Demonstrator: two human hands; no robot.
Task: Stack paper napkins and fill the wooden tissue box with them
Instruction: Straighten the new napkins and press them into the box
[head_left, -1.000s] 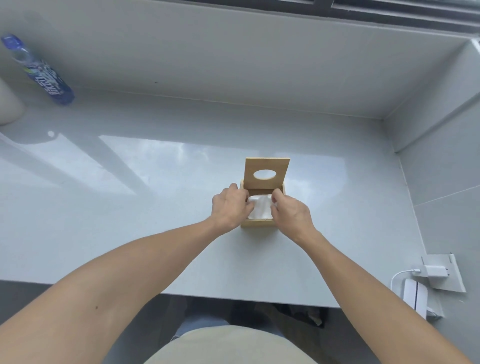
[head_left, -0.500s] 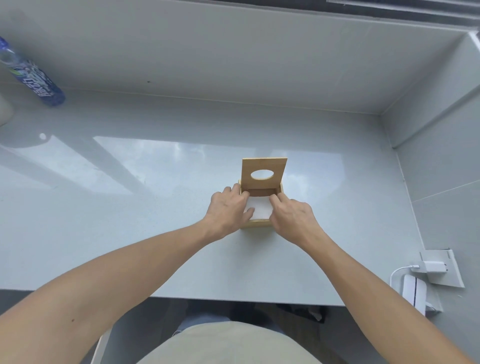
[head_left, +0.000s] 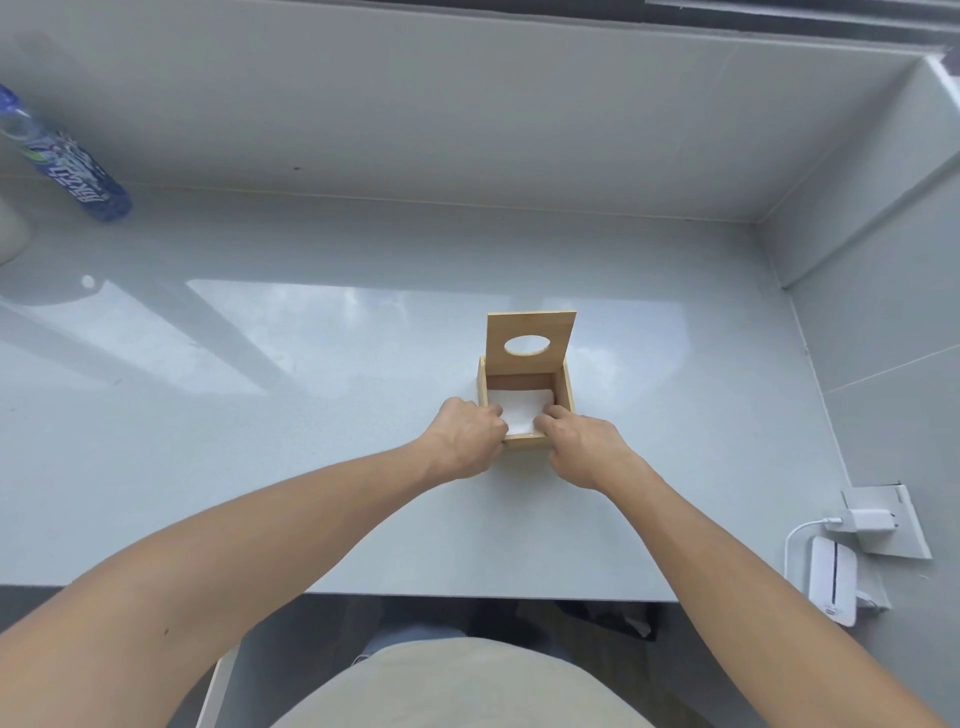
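The wooden tissue box (head_left: 567, 387) stands open in the middle of the grey counter, its lid (head_left: 530, 325) with an oval hole upright at the back. A flat stack of white napkins (head_left: 522, 410) lies inside. My left hand (head_left: 465, 441) is at the box's near left corner and my right hand (head_left: 582, 447) at the near right corner. The fingers of both curl over the front wall onto the near edge of the stack, and the fingertips are hidden inside the box.
A blue plastic bottle (head_left: 67, 161) stands at the far left by the back wall, next to a white object (head_left: 10, 228) at the frame edge. A white charger (head_left: 865, 519) and a white device (head_left: 831, 579) hang at the right wall. The counter's front edge (head_left: 467, 597) runs close to my body.
The napkin stack, held bunched above the box a second ago, now lies flat inside. Both hands have slid back toward the box's near edge.
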